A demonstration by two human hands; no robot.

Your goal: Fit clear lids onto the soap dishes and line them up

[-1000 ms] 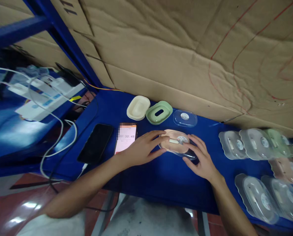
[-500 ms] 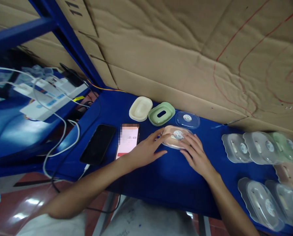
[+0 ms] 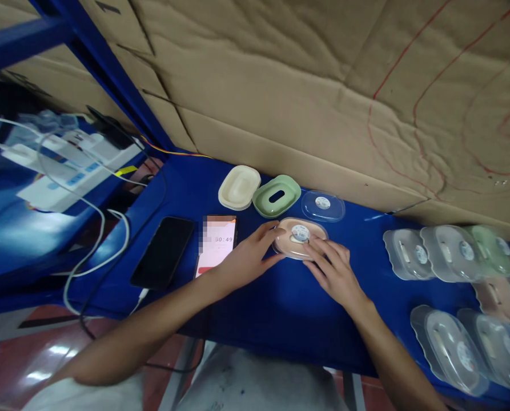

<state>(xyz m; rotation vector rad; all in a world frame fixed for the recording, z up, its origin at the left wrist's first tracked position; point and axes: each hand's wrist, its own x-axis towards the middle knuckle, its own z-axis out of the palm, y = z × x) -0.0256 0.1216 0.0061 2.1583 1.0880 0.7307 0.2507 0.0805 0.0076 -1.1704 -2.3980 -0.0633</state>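
Note:
A pink soap box (image 3: 316, 229) with a clear lid and a round white label lies on the blue table in front of me. My left hand (image 3: 255, 251) grips its left end, thumb at the near side and fingers at the far side. Over the right, near part of the lid, the bent fingers of my right hand (image 3: 334, 271) hold the box, partly hiding it. Behind it are a green soap dish tray (image 3: 265, 202) with an oval slot, a cream soap dish (image 3: 239, 186) and a loose clear lid (image 3: 334, 212) with a label.
Several lidded soap boxes (image 3: 445, 245) in grey, green and pink stand at the right. Left of my hands lie a black phone (image 3: 164, 251) and a lit phone (image 3: 216, 245) showing a timer. A power strip (image 3: 49, 185) with white cables is farther left. A cardboard wall (image 3: 272, 97) borders the back.
My left hand's fingers have drawn back from the lid's top to the box's left end, uncovering more of the label. The view has shifted slightly.

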